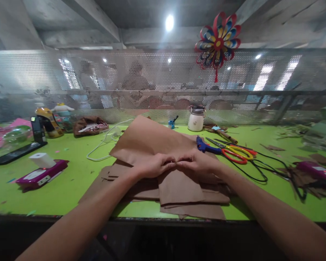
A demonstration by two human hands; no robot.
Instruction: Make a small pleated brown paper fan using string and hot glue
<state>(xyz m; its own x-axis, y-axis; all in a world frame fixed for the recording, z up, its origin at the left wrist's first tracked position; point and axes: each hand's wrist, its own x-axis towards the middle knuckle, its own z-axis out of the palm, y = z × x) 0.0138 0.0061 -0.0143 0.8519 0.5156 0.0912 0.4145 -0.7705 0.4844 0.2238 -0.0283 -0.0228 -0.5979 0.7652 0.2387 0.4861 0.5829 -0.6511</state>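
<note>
Pinching with both hands, you hold the brown sheet (152, 134) over the brown stack (95, 185): left hand (157, 166) and right hand (195, 160) each close thumb against fingers on it, fingertips almost meeting above the stack. It looks like stout paper, so judge it light, springy rather than limp, unlikely to slip, and quick to crease or tear where the grip seems to narrow it. Its upper part flares up past the stack's far side; take that broad part by its edge with flat fingers, and save the firm pinch for the narrowed middle. Mind the scissors (239, 151), right of the stack, whose blades could nick a loose edge.
</note>
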